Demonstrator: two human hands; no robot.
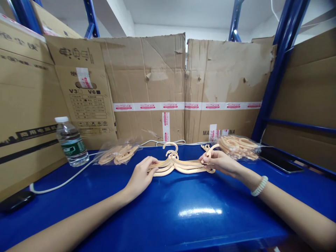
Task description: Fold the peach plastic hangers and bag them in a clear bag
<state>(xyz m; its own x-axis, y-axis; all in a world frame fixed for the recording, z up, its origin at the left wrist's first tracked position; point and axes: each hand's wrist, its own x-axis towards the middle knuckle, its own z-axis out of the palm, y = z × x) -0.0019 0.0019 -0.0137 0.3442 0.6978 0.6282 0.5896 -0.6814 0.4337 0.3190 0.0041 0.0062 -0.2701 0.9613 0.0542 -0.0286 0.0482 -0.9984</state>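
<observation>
A stack of several cream-coloured clothes hangers sits in front of me on the blue table, their curved hooks pointing away. My left hand is closed on the left end of the stack, thumb in front and fingers behind. Between the thumb and fingers of my right hand is a curved cream hanger hook, held at the stack's right end. Whether those fingers also grip the hanger ends, I cannot tell.
Clear bags of cream parts lie behind, one at left and one at right. A water bottle stands at left, a phone lies at right. A white cable crosses the blue tabletop. Cardboard walls the back.
</observation>
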